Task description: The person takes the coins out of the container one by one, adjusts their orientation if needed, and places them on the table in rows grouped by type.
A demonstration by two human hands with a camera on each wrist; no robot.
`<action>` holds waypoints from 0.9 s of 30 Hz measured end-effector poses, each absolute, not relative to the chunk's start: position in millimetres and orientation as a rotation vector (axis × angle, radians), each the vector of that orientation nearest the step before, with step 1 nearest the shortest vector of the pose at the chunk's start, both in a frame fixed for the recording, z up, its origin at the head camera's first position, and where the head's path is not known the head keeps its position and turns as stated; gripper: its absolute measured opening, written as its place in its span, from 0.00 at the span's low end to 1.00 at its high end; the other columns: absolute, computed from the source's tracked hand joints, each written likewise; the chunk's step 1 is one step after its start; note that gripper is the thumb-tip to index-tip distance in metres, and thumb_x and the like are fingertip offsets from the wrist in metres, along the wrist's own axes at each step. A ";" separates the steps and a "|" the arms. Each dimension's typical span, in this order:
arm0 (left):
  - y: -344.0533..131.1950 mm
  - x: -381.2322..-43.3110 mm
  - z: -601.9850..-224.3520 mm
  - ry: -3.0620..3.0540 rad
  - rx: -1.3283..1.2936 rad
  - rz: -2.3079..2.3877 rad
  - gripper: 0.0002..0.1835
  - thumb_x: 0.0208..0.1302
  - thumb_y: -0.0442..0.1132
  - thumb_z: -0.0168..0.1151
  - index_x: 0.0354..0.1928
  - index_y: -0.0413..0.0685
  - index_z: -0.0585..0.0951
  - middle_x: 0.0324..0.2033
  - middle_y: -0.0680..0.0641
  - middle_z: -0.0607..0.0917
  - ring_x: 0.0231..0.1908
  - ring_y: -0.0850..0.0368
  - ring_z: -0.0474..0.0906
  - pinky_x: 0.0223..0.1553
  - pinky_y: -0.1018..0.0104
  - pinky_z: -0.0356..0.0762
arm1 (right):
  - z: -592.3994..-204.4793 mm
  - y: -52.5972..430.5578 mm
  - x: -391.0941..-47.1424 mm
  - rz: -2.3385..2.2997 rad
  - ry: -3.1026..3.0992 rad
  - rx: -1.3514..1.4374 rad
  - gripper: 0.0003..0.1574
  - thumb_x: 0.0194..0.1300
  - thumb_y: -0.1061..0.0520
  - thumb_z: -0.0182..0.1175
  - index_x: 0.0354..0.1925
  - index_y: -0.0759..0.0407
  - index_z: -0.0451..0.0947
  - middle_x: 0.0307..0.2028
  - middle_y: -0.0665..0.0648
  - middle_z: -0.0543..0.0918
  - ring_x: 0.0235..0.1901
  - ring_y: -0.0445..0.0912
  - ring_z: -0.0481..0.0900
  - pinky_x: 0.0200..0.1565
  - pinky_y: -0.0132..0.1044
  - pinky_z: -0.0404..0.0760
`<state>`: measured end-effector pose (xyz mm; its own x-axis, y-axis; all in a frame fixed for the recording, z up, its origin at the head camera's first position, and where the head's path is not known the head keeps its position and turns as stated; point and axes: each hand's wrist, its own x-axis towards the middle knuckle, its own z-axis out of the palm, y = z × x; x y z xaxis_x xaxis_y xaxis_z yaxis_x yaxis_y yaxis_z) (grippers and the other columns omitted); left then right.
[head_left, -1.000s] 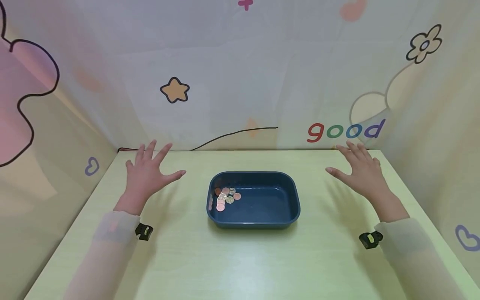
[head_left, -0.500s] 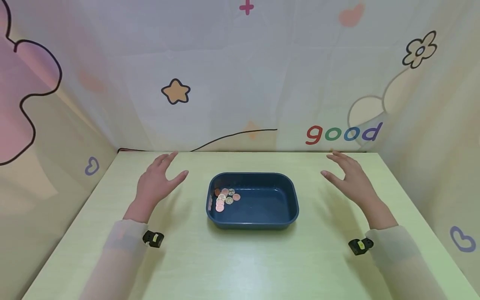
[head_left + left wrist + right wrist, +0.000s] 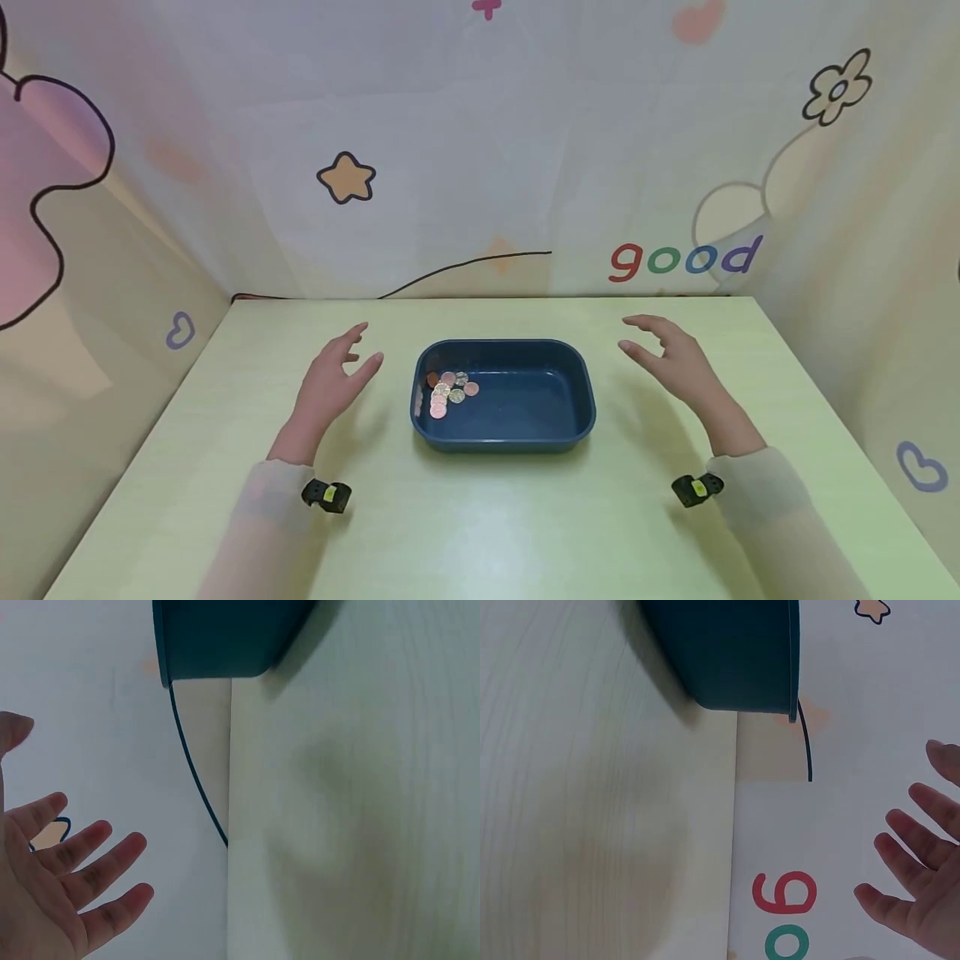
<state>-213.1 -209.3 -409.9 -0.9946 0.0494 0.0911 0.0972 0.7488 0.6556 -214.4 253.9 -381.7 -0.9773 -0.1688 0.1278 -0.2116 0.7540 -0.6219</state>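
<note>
A dark blue rectangular tray with rounded corners stands on the table between my hands. Several coins, some silvery and some copper-coloured, lie in a loose cluster at its left end. My left hand hovers to the left of the tray, apart from it, fingers spread and relaxed with the thumb toward the tray. On the other side my right hand is held in the air, fingers loosely extended, holding nothing. Both wrist views show the tray's outer side wall and the spread fingers.
The pale wooden table reaches back to a printed curtain with a star, a flower and the word "good". Curtain sides also rise at left and right. A small black device sits at each cuff.
Both hands have moved inward toward the tray and slightly down, the fingers less spread than before. The tray and coins stay where they were; the head view shifts slightly.
</note>
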 end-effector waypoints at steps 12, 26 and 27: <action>-187.2 -209.4 -420.7 -2.806 -0.007 -1.364 0.30 0.79 0.46 0.51 0.78 0.46 0.63 0.67 0.35 0.78 0.64 0.36 0.78 0.64 0.41 0.76 | -362.4 233.5 -221.6 1.147 -3.011 0.451 0.33 0.76 0.48 0.57 0.70 0.64 0.70 0.69 0.69 0.73 0.69 0.66 0.71 0.66 0.64 0.73; -169.9 -212.6 -433.3 -2.777 0.057 -1.452 0.28 0.77 0.44 0.54 0.75 0.44 0.69 0.63 0.35 0.81 0.62 0.37 0.80 0.61 0.44 0.79 | -342.9 207.1 -236.4 1.102 -3.108 0.665 0.30 0.74 0.50 0.59 0.67 0.63 0.74 0.63 0.66 0.80 0.64 0.61 0.77 0.64 0.60 0.76; -169.0 -213.1 -433.8 -2.776 0.061 -1.456 0.28 0.77 0.43 0.54 0.74 0.44 0.69 0.63 0.35 0.81 0.62 0.37 0.79 0.61 0.44 0.79 | -342.1 204.1 -237.8 1.095 -3.117 0.676 0.30 0.74 0.50 0.60 0.67 0.63 0.74 0.63 0.66 0.80 0.64 0.61 0.77 0.64 0.59 0.76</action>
<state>-213.1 -169.0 -433.8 -0.9992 -0.0375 -0.0124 -0.0315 0.5679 0.8225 -237.8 204.1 -342.1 -0.8942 -0.4398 -0.0828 -0.2914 0.7126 -0.6382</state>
